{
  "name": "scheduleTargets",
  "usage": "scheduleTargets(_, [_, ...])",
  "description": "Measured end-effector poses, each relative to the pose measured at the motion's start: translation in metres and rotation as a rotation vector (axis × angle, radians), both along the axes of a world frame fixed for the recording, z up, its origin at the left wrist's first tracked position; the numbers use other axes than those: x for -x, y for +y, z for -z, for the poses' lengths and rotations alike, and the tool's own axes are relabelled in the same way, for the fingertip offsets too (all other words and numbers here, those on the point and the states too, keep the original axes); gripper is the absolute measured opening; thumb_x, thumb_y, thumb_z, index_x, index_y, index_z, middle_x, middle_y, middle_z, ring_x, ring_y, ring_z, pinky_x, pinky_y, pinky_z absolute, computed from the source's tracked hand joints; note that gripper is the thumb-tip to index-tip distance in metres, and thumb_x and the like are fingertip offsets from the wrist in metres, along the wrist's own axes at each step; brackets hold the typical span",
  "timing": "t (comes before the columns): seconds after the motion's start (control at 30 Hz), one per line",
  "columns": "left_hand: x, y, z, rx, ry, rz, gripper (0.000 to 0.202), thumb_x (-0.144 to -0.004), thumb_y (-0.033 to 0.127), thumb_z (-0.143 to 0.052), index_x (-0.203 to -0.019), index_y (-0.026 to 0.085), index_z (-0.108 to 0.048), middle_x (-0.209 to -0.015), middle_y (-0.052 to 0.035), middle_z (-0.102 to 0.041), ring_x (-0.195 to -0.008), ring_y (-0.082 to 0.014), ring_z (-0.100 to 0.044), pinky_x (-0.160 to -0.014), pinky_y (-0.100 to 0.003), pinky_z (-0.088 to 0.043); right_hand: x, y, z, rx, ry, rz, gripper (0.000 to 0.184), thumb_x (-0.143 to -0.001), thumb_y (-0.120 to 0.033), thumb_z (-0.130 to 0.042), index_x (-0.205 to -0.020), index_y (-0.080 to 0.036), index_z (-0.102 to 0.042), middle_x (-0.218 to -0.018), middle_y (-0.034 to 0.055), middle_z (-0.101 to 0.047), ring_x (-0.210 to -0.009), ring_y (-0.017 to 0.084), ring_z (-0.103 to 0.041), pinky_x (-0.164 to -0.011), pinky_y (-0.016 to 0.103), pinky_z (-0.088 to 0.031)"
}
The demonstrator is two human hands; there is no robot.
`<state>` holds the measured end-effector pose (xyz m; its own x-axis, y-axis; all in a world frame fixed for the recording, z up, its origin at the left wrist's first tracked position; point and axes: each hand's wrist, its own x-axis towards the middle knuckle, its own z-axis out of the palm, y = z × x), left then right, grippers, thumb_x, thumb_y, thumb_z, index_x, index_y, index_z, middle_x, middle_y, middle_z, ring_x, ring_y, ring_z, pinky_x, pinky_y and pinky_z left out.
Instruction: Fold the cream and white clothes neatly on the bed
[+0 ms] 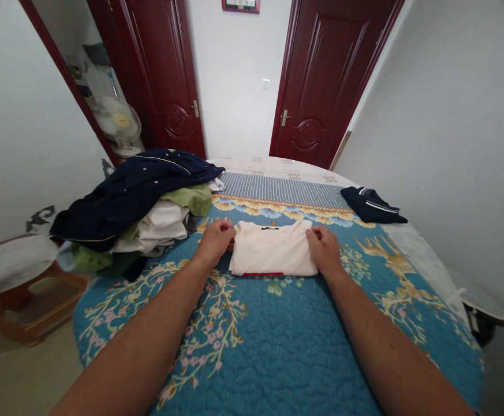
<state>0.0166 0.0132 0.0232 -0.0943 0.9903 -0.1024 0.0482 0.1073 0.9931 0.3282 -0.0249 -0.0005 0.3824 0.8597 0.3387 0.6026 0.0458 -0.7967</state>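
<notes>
White folded shirt with a red hem stripe (272, 251) lies between the 2 hands on a blue floral quilted bedspread (277, 352). Left hand (215, 242) and right hand (324, 251) are half-curled, fingers gathering its side edges. An uneven tug could loosen the folds; left of the left hand, a heaped clothes pile (148, 225) could slump onto it.
</notes>
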Motion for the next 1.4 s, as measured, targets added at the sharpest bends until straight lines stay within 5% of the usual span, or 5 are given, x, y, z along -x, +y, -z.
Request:
scheduleTargets(0.23, [0.004, 0.005, 0.005, -0.065, 0.052, -0.055, 0.020, -0.068, 0.022, -0.070, -0.087, 0.021, -0.063, -0.071, 0.0013, -0.063, -0.058, -0.0140, -0.059, -0.054, -0.024, -0.047, -0.006, 0.005, 0.009, 0.096, -0.003, -0.025, 0.032, -0.084, -0.050, -0.054, -0.089, -0.021, -0.067, -0.087, 0.0057, -0.073, -0.081, 0.024, -0.064, -0.073, 0.033, -0.045])
scheduleTargets(0.83, [0.006, 0.008, 0.002, 0.006, -0.091, 0.117, 0.069, -0.075, 0.029, -0.075, -0.141, 0.019, -0.060, -0.087, -0.0046, -0.073, -0.048, -0.0102, -0.053, -0.042, -0.022, -0.034, 0.001, -0.001, 0.006, 0.075, 0.019, -0.010, 0.030, -0.085, -0.049, -0.054, -0.096, -0.022, -0.063, -0.084, 0.0031, -0.067, -0.083, 0.025, -0.063, -0.075, 0.035, -0.045])
scheduleTargets(1.0, [0.004, 0.006, -0.003, -0.024, -0.159, 0.121, 0.073, -0.068, 0.017, -0.069, -0.141, 0.022, -0.062, -0.137, -0.0136, -0.067, -0.065, -0.0121, -0.065, -0.047, -0.023, -0.047, -0.002, 0.004, 0.013, -0.002, 0.089, -0.053, 0.031, -0.083, -0.048, -0.058, -0.098, -0.022, -0.064, -0.091, 0.0060, -0.071, -0.085, 0.025, -0.064, -0.079, 0.036, -0.049])
scheduleTargets(1.17, [0.004, 0.009, -0.003, -0.054, -0.153, 0.064, 0.066, -0.067, 0.016, -0.074, -0.132, 0.021, -0.067, -0.144, -0.0144, -0.062, -0.105, -0.0222, -0.071, -0.068, -0.024, -0.058, -0.003, 0.010, 0.023, -0.060, 0.275, -0.188, 0.039, -0.081, -0.043, -0.061, -0.114, -0.022, -0.065, -0.111, 0.0093, -0.076, -0.099, 0.026, -0.070, -0.086, 0.038, -0.055])
scheduleTargets(1.4, [0.003, 0.006, -0.002, -0.054, -0.001, 0.184, 0.071, -0.075, 0.032, -0.082, -0.142, 0.020, -0.061, -0.144, -0.0176, -0.063, -0.103, -0.0240, -0.071, -0.074, -0.030, -0.058, -0.001, 0.016, 0.023, 0.008, 0.430, -0.205, 0.064, -0.079, -0.040, -0.070, -0.139, -0.023, -0.059, -0.110, 0.0093, -0.079, -0.088, 0.026, -0.074, -0.075, 0.039, -0.060])
